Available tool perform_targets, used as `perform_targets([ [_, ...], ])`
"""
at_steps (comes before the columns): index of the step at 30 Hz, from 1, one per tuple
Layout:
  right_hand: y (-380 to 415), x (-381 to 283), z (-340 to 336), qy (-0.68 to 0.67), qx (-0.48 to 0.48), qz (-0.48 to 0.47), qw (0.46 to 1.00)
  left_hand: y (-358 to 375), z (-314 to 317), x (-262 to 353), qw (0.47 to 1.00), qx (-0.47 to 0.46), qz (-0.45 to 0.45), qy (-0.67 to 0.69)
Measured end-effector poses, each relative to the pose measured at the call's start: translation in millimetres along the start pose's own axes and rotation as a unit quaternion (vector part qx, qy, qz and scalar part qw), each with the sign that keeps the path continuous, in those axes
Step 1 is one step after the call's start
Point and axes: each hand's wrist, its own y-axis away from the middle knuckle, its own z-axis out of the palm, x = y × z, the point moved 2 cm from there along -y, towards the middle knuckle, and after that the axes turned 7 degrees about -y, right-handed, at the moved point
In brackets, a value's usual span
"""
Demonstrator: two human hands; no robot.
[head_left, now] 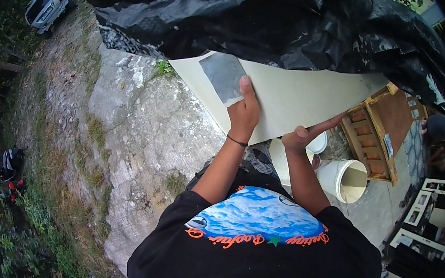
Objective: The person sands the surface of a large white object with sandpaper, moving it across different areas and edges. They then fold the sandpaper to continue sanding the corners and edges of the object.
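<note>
A pale smooth panel slants across the middle, its upper side beneath black plastic sheeting. My left hand is at the panel's left part, its thumb against the edge of a dark grey rectangular sheet. The other fingers of that hand are hidden, apparently behind the grey sheet. Along the panel's lower edge, my right hand holds it, with the thumb raised and the fingers stretching to the right.
White buckets and a wooden frame with a brown panel stand to the right. Framed white pieces lie at the lower right, near a person. Rough concrete is on the left; a parked vehicle is farther off.
</note>
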Motion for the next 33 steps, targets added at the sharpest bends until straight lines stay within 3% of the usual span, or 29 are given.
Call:
perform_targets([
  [3,-3,-1,-1,0.009,0.007,-0.005,1.000,-25,-6,-23,0.984,0.005,-0.171,-0.050],
  [5,-5,-2,2,-0.013,0.013,-0.009,1.000,-19,-16,-23,0.961,-0.113,-0.239,-0.082],
  [7,-6,0,4,-0.031,0.016,-0.009,0.999,11,-3,-9,0.998,-0.022,-0.046,0.021],
  [9,-1,4,3,-0.044,0.016,0.004,0.999,44,-5,4,0.992,-0.117,-0.017,-0.033],
  [11,-2,1,3,-0.039,0.011,0.001,0.999,40,-4,-7,0.990,-0.089,0.069,-0.084],
  [14,-7,-2,0,-0.020,0.007,-0.010,1.000,5,-5,-35,0.992,-0.018,-0.125,-0.019],
  [15,-8,-3,1,-0.009,0.006,-0.014,1.000,-9,-9,-57,0.978,-0.031,-0.199,-0.061],
  [17,-6,-6,0,-0.015,0.004,-0.012,1.000,-18,-20,-65,0.960,-0.090,-0.259,-0.063],
  [18,-8,-5,2,-0.016,0.005,-0.011,1.000,-17,-13,-59,0.961,-0.088,-0.255,-0.059],
  [20,-10,-5,3,-0.020,0.002,-0.010,1.000,0,-7,-22,0.999,0.035,-0.007,0.005],
  [21,-8,-6,2,-0.024,-0.001,-0.006,1.000,8,-13,2,0.999,-0.023,-0.043,0.012],
  [24,-8,-4,2,-0.018,0.006,-0.013,1.000,-7,-9,-26,0.999,0.025,0.027,-0.026],
  [26,-8,-6,2,-0.021,0.003,-0.010,1.000,-26,-17,-52,0.982,-0.064,-0.176,-0.013],
  [29,-9,-7,3,-0.023,0.005,-0.012,1.000,-35,-23,-60,0.966,-0.104,-0.230,-0.048],
  [33,-7,-5,3,-0.024,0.006,-0.007,1.000,38,-3,-16,1.000,0.007,-0.013,-0.005],
])
